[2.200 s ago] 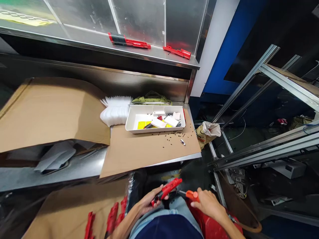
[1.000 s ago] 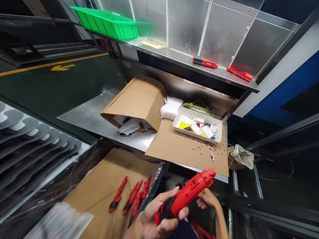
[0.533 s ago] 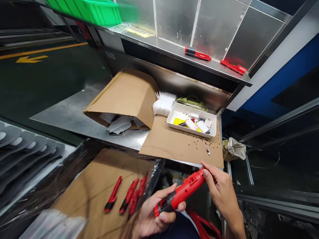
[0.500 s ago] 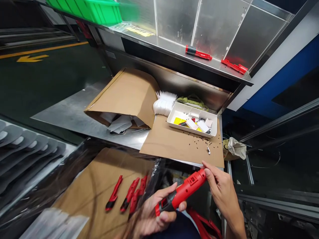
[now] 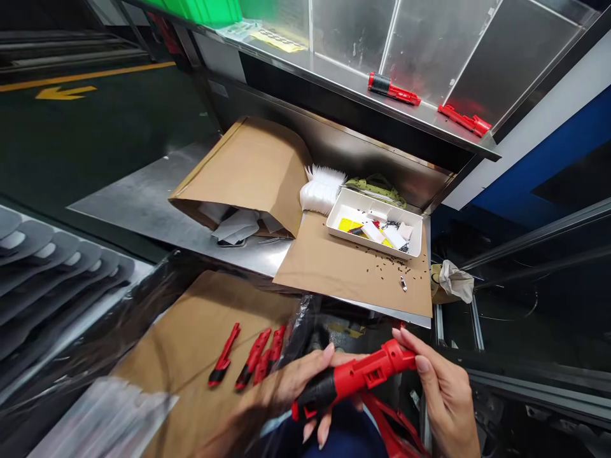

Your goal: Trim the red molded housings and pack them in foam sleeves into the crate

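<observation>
A red and black utility knife body (image 5: 356,376) lies across both my hands just above my lap. My left hand (image 5: 305,381) is curled under and around its black rear end. My right hand (image 5: 442,394) pinches the red front tip with thumb and fingers. Several more red knife bodies (image 5: 251,356) lie side by side on a sheet of cardboard (image 5: 191,343) to my left. Two further red pieces (image 5: 394,89) rest on the steel shelf above the bench.
A white tray (image 5: 375,222) of small parts sits on cardboard on the steel bench, with tiny black screws scattered before it. White foam pieces (image 5: 322,191), a folded cardboard box (image 5: 248,175), a green bin (image 5: 205,9) and stacked grey trays (image 5: 52,267) surround the spot.
The knife body has dropped lower and turned nearly level. My left hand has shifted to cup its black end from below, and my right hand still pinches the tip.
</observation>
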Demonstrator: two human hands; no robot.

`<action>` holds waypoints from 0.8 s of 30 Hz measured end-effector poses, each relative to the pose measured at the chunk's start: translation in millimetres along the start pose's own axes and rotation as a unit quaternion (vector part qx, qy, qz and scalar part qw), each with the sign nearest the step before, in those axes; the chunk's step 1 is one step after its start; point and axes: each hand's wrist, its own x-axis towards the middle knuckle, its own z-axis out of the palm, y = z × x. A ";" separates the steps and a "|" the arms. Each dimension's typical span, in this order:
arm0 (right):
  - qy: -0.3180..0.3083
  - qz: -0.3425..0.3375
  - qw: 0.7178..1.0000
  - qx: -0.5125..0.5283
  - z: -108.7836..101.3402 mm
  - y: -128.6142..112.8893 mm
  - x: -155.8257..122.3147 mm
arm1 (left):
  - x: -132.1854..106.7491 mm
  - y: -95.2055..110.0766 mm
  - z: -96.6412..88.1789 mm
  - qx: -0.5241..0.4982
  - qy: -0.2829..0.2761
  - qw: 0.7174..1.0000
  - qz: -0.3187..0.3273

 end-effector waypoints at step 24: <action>-0.062 0.190 0.979 -0.041 37.4 73.1 -16.1 | -36.8 -59.6 -77.8 -0.041 0.253 0.965 0.063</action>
